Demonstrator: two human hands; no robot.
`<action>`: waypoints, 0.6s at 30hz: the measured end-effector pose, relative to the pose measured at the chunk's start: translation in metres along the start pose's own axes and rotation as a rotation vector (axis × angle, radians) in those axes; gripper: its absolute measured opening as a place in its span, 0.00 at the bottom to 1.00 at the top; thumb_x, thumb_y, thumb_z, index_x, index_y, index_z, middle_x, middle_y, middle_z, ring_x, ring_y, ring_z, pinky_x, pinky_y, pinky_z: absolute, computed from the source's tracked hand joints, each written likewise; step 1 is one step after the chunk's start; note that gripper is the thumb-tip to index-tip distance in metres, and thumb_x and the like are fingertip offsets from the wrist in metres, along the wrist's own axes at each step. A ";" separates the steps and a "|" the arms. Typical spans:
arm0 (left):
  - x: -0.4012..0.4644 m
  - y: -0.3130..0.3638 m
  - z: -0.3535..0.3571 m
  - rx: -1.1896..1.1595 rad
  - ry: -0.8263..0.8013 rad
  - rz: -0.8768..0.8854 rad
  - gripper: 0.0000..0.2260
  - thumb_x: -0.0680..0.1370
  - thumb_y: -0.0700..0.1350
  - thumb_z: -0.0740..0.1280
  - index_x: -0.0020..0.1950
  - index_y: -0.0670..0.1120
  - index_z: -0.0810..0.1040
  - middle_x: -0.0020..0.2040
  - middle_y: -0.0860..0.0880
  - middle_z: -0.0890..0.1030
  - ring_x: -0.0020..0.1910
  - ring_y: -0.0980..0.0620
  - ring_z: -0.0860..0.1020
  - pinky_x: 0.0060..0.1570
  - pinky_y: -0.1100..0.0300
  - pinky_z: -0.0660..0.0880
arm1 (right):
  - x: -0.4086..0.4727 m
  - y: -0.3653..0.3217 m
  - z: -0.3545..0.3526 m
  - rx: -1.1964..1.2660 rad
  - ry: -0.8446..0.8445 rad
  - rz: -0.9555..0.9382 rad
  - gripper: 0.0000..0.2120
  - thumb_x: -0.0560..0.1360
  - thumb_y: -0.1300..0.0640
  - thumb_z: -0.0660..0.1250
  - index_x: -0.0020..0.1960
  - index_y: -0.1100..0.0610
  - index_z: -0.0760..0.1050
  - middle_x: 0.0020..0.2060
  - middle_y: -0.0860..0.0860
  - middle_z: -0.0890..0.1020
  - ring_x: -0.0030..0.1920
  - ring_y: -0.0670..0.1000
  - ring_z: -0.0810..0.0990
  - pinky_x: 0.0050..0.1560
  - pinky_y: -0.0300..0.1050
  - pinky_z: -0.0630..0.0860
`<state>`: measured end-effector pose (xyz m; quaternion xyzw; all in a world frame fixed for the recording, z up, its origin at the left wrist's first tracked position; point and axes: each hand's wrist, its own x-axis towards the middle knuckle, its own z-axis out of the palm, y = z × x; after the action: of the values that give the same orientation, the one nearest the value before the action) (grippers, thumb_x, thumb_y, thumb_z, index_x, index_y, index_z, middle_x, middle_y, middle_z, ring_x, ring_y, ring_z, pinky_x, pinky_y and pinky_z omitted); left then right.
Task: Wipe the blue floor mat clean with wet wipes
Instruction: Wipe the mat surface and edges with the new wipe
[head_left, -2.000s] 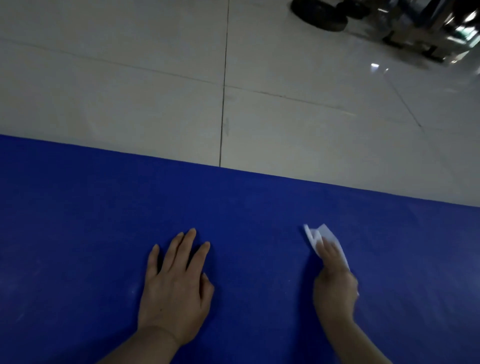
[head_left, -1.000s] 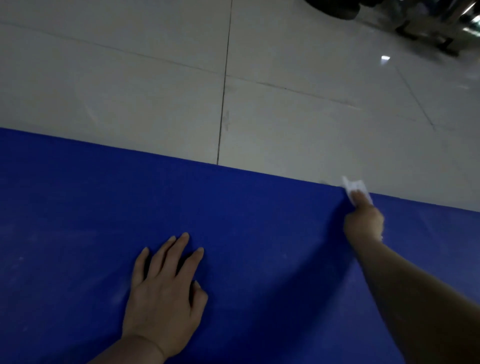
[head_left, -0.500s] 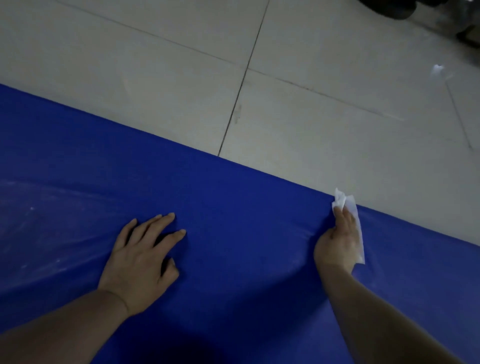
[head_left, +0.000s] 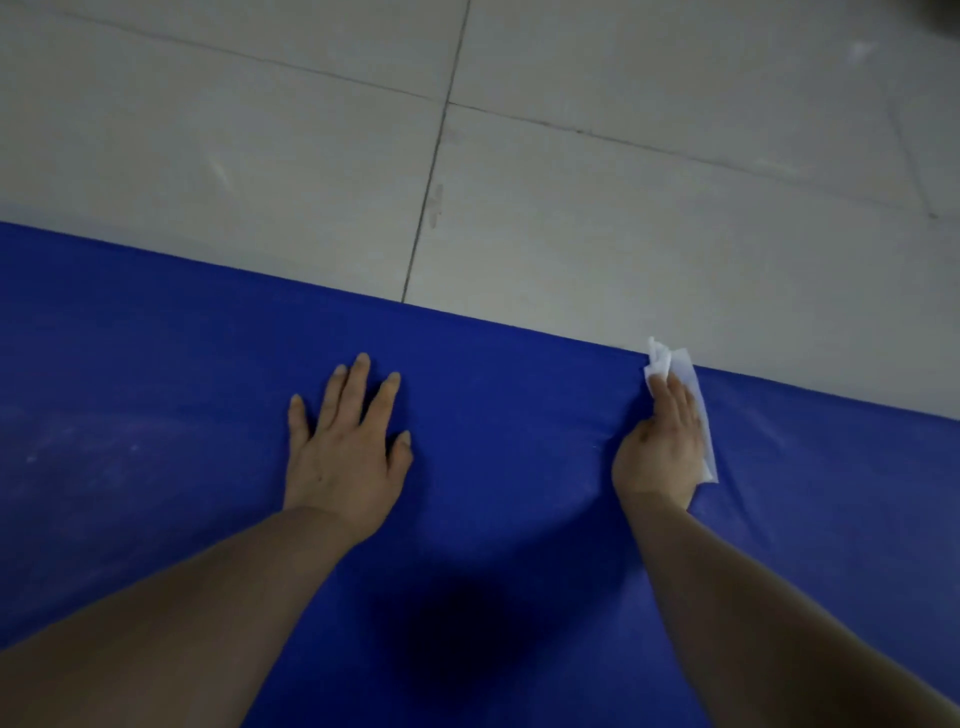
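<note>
The blue floor mat (head_left: 171, 353) fills the lower half of the view, its far edge running from the left down to the right. My left hand (head_left: 345, 447) lies flat on the mat with fingers spread and nothing in it. My right hand (head_left: 662, 447) presses a white wet wipe (head_left: 696, 389) onto the mat just inside the far edge; the wipe sticks out past the fingertips and along the hand's right side. Faint whitish smears show on the mat at the far left (head_left: 78, 441).
Pale grey floor tiles (head_left: 623, 218) with dark grout lines lie beyond the mat's far edge. A dark shadow (head_left: 452, 629) falls on the mat between my forearms.
My right hand swept the wipe from mid-mat out to the far edge and now sits just inside it. My left hand stays flat on the mat. The view has shifted.
</note>
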<state>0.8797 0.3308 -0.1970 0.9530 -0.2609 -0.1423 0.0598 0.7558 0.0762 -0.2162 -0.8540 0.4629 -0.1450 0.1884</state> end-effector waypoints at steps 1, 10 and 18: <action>0.001 0.000 0.008 0.020 0.022 0.011 0.27 0.81 0.56 0.45 0.79 0.51 0.48 0.79 0.48 0.42 0.77 0.49 0.42 0.73 0.40 0.43 | 0.000 0.001 0.000 0.000 0.005 -0.003 0.27 0.76 0.71 0.53 0.72 0.55 0.66 0.73 0.50 0.66 0.74 0.50 0.60 0.75 0.45 0.54; 0.006 -0.008 0.018 -0.001 0.058 0.092 0.29 0.77 0.55 0.50 0.75 0.44 0.63 0.76 0.40 0.59 0.74 0.42 0.55 0.70 0.41 0.45 | 0.021 -0.067 -0.021 0.311 -0.079 0.468 0.22 0.77 0.68 0.57 0.66 0.52 0.74 0.62 0.55 0.77 0.62 0.55 0.75 0.55 0.40 0.72; 0.008 -0.007 0.017 0.005 0.083 0.088 0.29 0.77 0.56 0.49 0.76 0.45 0.60 0.78 0.42 0.55 0.75 0.42 0.53 0.71 0.44 0.38 | -0.014 -0.118 0.031 -0.139 -0.435 -0.171 0.26 0.82 0.58 0.51 0.78 0.52 0.47 0.78 0.49 0.45 0.77 0.50 0.43 0.76 0.45 0.42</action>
<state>0.8841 0.3318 -0.2159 0.9457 -0.3004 -0.0993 0.0742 0.8481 0.1528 -0.1914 -0.9120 0.3464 0.0592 0.2114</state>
